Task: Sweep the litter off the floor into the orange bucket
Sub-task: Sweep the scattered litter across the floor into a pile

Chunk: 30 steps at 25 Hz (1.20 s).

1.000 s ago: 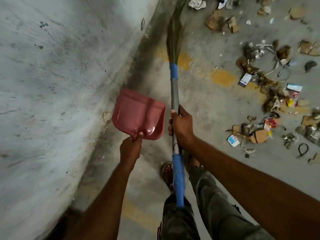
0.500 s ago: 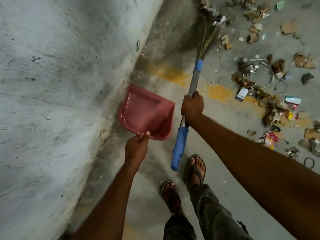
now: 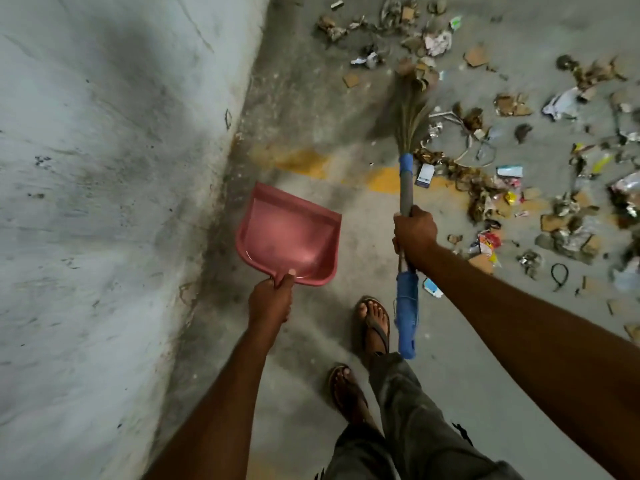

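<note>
Pink dustpan in left hand, broom in right hand, both grips seemingly firm.

Both arms are bare and reach out ahead. The left arm comes up from the bottom edge at about 7 o'clock and points toward 12, wrist straight. The left hand is curled round the handle of a dustpan, thumb laid on top with the nail showing. The right arm enters from 4 o'clock and slants toward 10. The right hand, back uppermost, is fisted round a broom. It sits at 2 o'clock from the left hand, well apart. Below, at 6 o'clock, one sandalled foot is planted ahead of the other.
</note>
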{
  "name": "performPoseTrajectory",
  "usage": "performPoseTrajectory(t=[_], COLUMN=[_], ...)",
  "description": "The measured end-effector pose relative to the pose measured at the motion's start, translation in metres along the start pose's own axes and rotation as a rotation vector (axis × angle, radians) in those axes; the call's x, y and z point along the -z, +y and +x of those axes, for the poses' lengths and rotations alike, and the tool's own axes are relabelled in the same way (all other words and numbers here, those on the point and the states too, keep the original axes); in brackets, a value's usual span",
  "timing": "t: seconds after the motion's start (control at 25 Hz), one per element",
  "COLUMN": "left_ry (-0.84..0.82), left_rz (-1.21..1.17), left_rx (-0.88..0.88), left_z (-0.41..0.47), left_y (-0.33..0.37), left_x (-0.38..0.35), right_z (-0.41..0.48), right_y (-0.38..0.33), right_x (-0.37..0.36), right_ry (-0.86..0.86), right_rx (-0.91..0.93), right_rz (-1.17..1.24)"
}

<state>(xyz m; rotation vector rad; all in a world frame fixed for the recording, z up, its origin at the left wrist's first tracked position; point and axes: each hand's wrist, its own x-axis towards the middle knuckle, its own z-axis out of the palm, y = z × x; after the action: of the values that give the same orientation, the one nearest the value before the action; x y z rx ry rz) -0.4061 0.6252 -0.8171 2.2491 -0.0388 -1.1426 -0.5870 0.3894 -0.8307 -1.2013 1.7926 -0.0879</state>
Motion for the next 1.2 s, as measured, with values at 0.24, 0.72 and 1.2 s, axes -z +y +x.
performPoseTrajectory(t=[0.24, 0.72, 1.2], left_ry=[-0.035, -0.09, -0.08], left_rz=[0.148, 0.168, 0.281], left_rx=[-0.084, -0.055, -0.066], left_z=[-0.047, -0.112, -0.17], left_y=[-0.034, -0.09, -0.114], left_x=[0.0, -0.029, -0.116], right_z=[-0.116, -0.124, -0.056], right_y=[0.084, 0.193, 0.304], right_x=[0.054, 0.117, 0.204], right_ry=[-0.307, -0.003, -0.119], right_rx=[0.109, 0.133, 0.032], right_rz=[-0.202, -0.162, -0.317])
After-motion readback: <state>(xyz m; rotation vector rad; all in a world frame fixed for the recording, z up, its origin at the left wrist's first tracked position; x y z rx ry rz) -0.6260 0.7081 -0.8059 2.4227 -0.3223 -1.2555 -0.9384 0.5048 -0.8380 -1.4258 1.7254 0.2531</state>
